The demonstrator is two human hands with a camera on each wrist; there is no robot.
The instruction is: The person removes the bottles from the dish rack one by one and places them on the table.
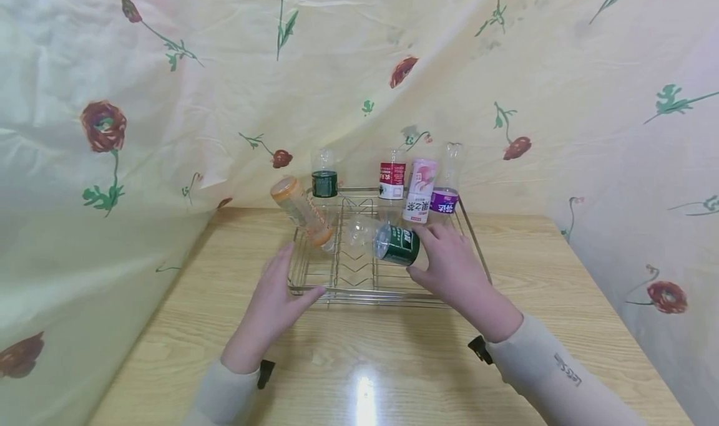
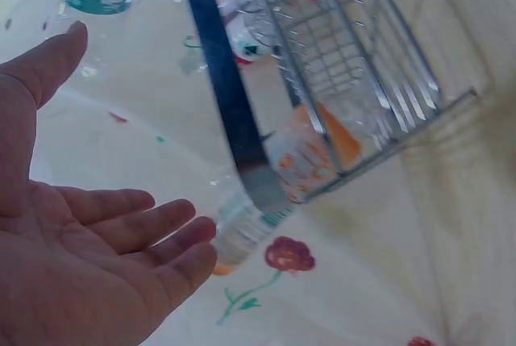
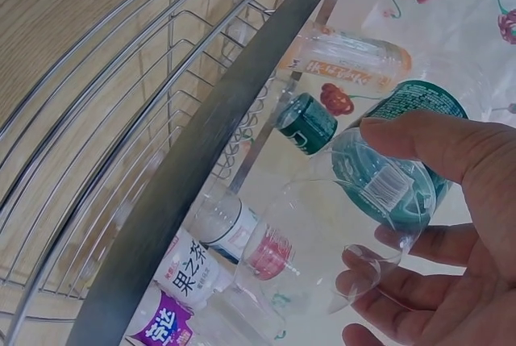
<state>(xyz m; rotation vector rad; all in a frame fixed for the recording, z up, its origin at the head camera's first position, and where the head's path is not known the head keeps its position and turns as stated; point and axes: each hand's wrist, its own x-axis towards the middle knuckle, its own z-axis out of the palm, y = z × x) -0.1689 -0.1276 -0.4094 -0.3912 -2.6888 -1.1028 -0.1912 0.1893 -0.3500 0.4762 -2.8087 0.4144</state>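
My right hand (image 1: 449,264) grips a clear plastic bottle with a dark green label (image 1: 401,245), tilted sideways above the wire dish rack (image 1: 387,298). In the right wrist view the thumb and fingers of the right hand (image 3: 451,225) curl round this green-labelled bottle (image 3: 411,152). My left hand (image 1: 275,295) is at the rack's front left corner, fingers spread and holding nothing. Nearest to it, a bottle with an orange label (image 1: 303,211) leans to the left in the rack. In the left wrist view the left hand's palm (image 2: 97,281) shows bare.
Along the back of the rack stand another green-labelled bottle (image 1: 324,184), a red-labelled bottle (image 1: 392,180), a pink and white bottle (image 1: 420,189) and a purple-labelled bottle (image 1: 445,199). The rack is on a wooden table (image 1: 337,357), with a flowered cloth (image 1: 337,95) behind it.
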